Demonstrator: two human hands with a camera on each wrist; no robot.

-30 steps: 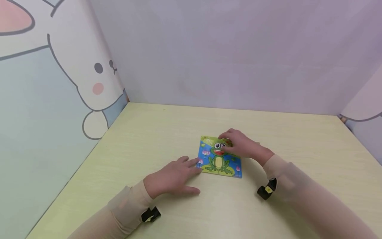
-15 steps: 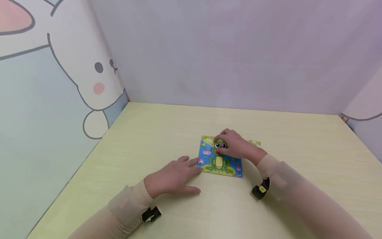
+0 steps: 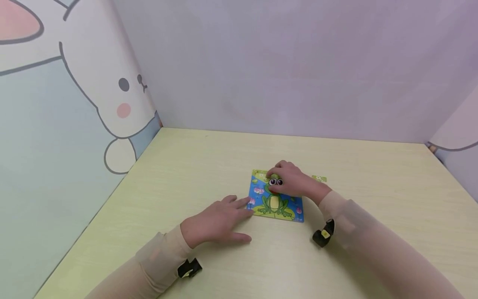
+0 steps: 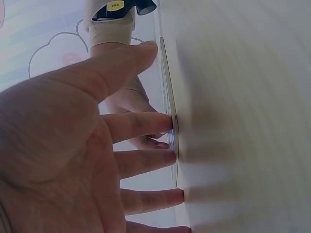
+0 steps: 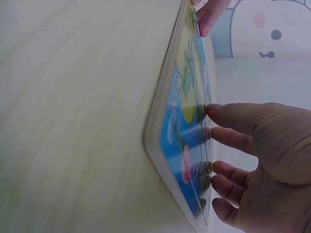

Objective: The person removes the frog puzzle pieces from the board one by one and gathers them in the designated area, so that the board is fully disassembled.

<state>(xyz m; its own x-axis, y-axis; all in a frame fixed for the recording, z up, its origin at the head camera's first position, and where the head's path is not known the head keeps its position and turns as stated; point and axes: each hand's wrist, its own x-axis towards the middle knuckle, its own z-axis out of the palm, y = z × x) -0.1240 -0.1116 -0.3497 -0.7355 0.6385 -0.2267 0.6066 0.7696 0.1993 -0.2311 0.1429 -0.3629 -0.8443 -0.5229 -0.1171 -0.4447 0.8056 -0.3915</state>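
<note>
A square frog jigsaw puzzle [image 3: 295,207] lies on the table in the head view, showing a green frog on blue with pink flowers. My right hand [image 3: 293,179] reaches over its upper right. The bent thumb and fingers close round the frog's head piece [image 3: 275,182], covering part of the mouth. In the right wrist view, the right fingertips [image 5: 214,133] meet the glossy surface. My left hand [image 3: 216,224] lies spread at the lower left, its fingertips along the puzzle's left edge. Low in the left wrist view, those straight fingers [image 4: 146,162] reach the puzzle's thin side.
A small green piece with a white flower [image 3: 319,178] lies right of the puzzle, partly behind the right wrist. The pale wooden table [image 3: 209,166] runs back to a lilac curtain [image 3: 284,74]. A cartoon-printed panel [image 3: 74,158] borders the left side.
My right hand has shifted slightly left over the frog's head, uncovering the green piece behind the wrist. My left hand and the puzzle stay nearly in place.
</note>
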